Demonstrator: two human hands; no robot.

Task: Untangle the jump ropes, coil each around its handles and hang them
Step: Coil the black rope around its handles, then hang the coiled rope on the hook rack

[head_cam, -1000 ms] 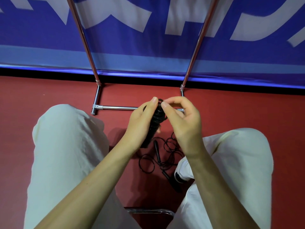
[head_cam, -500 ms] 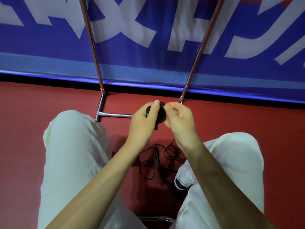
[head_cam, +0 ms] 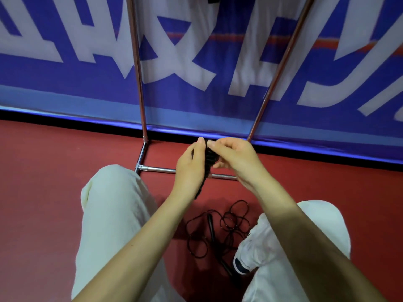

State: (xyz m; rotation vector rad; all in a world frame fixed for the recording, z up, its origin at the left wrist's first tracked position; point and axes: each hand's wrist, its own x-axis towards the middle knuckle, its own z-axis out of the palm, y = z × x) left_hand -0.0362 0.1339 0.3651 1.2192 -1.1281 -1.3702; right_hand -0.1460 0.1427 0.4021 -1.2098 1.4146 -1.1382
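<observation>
Above the red floor [head_cam: 54,182], between your knees, your left hand [head_cam: 189,168] grips the black cord-wrapped handle bundle [head_cam: 208,162], long axis pointing away from you; right hand [head_cam: 235,158] pinches its top. Second tangled black rope [head_cam: 220,227] lies below, nearer your right shoe.

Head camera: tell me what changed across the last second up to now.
The view tilted upward, showing more of the blue banner. Both the left hand and right hand kept hold of the black rope-wrapped handle bundle; nothing was let go. The loose black jump rope stayed tangled on the red floor.
</observation>
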